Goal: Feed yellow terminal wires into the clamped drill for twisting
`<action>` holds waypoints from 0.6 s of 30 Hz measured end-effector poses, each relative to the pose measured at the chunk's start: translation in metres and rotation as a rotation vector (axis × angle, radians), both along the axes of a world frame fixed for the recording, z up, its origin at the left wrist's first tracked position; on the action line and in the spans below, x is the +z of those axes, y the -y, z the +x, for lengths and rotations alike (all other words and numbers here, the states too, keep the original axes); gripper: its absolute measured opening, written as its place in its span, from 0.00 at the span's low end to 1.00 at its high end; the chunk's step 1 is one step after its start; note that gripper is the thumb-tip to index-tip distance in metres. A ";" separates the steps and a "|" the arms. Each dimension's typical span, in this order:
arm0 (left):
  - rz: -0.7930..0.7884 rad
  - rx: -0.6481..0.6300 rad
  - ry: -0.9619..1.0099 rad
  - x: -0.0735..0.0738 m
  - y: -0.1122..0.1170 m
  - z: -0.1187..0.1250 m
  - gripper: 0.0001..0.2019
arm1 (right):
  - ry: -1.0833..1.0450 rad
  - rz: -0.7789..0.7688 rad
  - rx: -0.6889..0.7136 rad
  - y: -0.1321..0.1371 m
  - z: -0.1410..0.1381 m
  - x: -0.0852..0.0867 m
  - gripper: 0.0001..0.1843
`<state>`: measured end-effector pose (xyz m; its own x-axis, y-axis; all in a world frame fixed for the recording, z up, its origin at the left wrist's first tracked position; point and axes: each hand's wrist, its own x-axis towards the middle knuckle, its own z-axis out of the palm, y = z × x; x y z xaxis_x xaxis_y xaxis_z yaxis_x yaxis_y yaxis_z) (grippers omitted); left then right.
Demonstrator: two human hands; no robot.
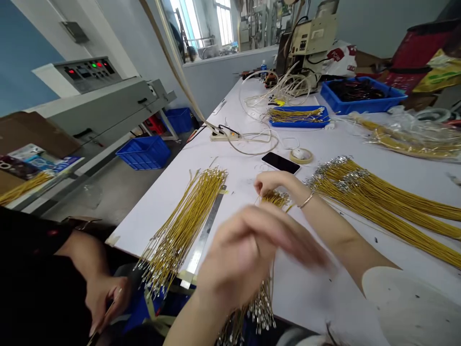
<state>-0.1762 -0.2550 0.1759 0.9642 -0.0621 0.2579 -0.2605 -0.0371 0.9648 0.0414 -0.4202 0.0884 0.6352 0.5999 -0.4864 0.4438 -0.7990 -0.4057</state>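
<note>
My right fingers (pixel 268 180) close on a yellow wire bundle (pixel 274 198). My left hand (pixel 245 254) blurs above the table edge (pixel 291 330), its grip impossible to tell.

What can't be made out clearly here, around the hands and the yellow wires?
Head view:
Blurred left hand: motion blur hides its fingers and anything they hold.
Yellow wire bundle: the bangle-wearing right hand covers part of it.
Silver-tipped wire ends: the bottom edge cuts them off.
Co-worker's hand: the thin item it holds runs off the bottom edge.
Grey machine's control panel: its markings are too small to read.
</note>
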 end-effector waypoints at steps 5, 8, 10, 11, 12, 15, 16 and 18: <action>-0.077 0.216 -0.111 -0.075 -0.021 0.071 0.13 | 0.079 0.255 -0.018 0.025 0.007 0.025 0.15; 0.044 0.155 -0.308 -0.127 -0.020 0.094 0.19 | 0.060 0.463 -0.003 0.029 0.000 0.034 0.11; 0.150 0.107 -0.294 -0.147 -0.011 0.102 0.24 | 0.059 0.629 0.003 0.025 -0.014 0.035 0.09; 0.189 0.077 -0.221 -0.152 -0.005 0.106 0.27 | 0.091 0.718 -0.037 0.022 -0.022 0.034 0.07; 0.218 0.030 -0.149 -0.153 0.000 0.110 0.28 | 0.121 0.801 -0.075 0.022 -0.031 0.031 0.06; 0.380 -0.101 -0.074 -0.148 0.018 0.121 0.22 | 0.148 0.982 -0.120 0.039 -0.060 0.016 0.12; 0.459 -0.118 -0.068 -0.145 0.024 0.124 0.21 | 0.199 1.017 -0.182 0.053 -0.074 0.010 0.15; 0.570 -0.165 -0.031 -0.142 0.036 0.129 0.23 | 0.301 1.046 -0.345 0.086 -0.109 -0.009 0.19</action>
